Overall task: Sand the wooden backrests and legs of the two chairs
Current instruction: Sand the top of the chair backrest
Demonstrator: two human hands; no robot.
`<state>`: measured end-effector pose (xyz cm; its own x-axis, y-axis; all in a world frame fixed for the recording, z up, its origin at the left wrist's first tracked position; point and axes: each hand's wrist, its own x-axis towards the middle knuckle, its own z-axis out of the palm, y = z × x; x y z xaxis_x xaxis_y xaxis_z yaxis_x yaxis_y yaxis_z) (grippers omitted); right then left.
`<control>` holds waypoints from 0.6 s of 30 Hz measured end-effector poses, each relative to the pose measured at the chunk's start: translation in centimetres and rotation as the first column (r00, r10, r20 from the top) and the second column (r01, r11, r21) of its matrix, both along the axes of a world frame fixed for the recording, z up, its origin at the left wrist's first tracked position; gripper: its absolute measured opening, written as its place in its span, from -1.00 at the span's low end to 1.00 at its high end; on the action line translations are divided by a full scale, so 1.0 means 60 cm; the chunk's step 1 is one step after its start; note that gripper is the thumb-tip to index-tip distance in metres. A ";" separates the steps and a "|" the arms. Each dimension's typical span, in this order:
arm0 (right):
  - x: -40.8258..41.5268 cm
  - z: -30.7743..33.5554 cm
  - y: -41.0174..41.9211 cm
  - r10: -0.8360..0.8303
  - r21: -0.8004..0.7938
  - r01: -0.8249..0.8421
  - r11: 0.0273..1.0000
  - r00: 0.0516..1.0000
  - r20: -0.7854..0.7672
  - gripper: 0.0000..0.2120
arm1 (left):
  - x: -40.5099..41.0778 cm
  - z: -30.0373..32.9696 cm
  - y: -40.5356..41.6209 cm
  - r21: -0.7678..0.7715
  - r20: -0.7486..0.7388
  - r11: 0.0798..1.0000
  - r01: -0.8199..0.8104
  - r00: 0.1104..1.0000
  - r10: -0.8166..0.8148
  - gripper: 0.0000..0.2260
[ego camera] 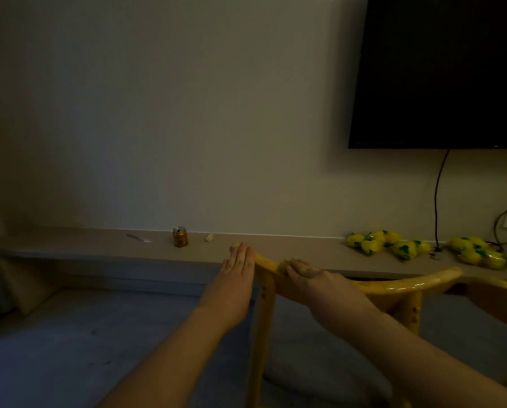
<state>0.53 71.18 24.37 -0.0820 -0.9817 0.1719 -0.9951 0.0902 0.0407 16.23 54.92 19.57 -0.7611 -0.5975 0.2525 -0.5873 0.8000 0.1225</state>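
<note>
A light wooden chair with a curved backrest rail (405, 285) stands in front of me, and one of its legs (261, 334) runs down at centre. My left hand (237, 269) lies with straight fingers against the rail's left end. My right hand (311, 278) presses a small rough piece of sandpaper (284, 265) onto the top of the rail, fingers bent over it. Part of a second chair (496, 301) shows at the right edge.
A low shelf (99, 245) runs along the wall, carrying a gold can (180, 237), a small pale scrap (210, 237), a thin tool (137, 238) and several yellow lemon-print bags (393, 245). A dark television (440, 72) hangs upper right, with cables below it.
</note>
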 end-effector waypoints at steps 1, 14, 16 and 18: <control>-0.008 -0.003 0.015 -0.018 -0.002 0.019 1.000 1.000 0.006 -0.27 | -0.001 -0.003 0.000 0.004 -0.004 1.000 0.000 1.000 0.000 -0.15; 0.037 0.002 -0.052 0.077 -0.027 -0.079 0.997 0.995 -0.058 -0.33 | -0.005 0.000 0.000 -0.008 0.015 1.000 -0.020 1.000 0.020 -0.18; 0.011 -0.007 -0.015 0.039 -0.023 -0.039 0.999 0.999 -0.026 -0.29 | -0.005 0.002 0.003 -0.011 0.022 1.000 -0.028 0.999 0.028 -0.16; -0.014 -0.019 0.026 -0.027 -0.017 0.027 0.999 1.000 -0.011 -0.24 | -0.003 0.007 0.006 -0.012 0.048 1.000 -0.026 0.999 0.026 -0.14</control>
<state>-0.29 72.75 23.20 -0.1064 -0.9761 0.1896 -0.9918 0.1178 0.0497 16.05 55.27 19.99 -0.7568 -0.6144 0.2229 -0.6130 0.7856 0.0844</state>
